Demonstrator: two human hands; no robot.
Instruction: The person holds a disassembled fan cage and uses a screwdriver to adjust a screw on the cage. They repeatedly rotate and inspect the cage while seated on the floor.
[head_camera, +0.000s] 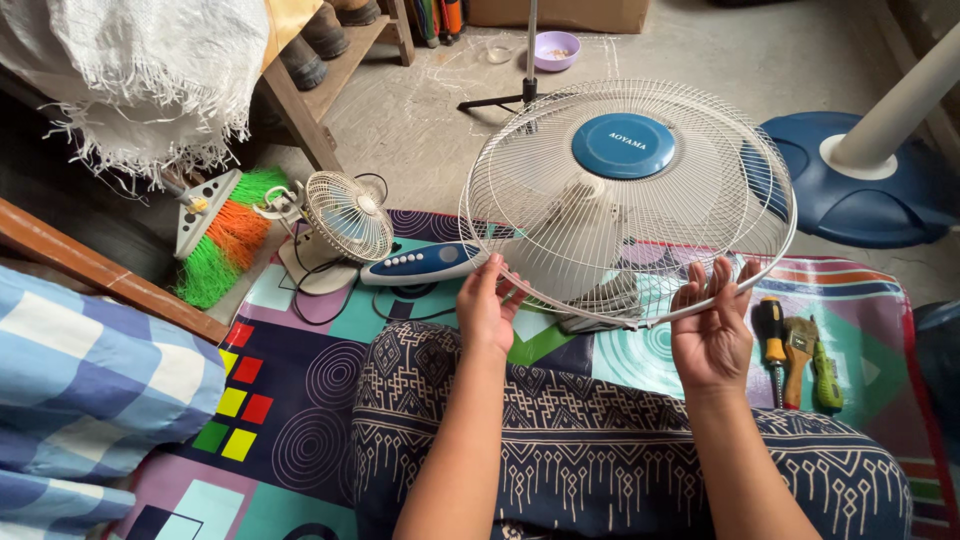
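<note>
Already I see the round white wire fan guard with a blue centre cap (628, 200) off its fan, at twelve o'clock above my lap. Left hand (487, 305) and right hand (712, 330) curl fingers around its near rim at seven and five o'clock. Screwdrivers (772, 345) lie loose, possibly finished with.

Both hands are occupied at the near rim of the white fan guard (628, 200), which spans most of the central space above the patterned mat (300, 400). Left of the left hand (487, 308), passage is obstructed by the blue control housing (425, 263), the small desk fan (345, 218) and its looped cable. Right of the right hand (712, 325), a screwdriver (771, 340) and a paintbrush (797, 352) lie close beside the wrist. Open mat remains at the lower left, beside the knee.
</note>
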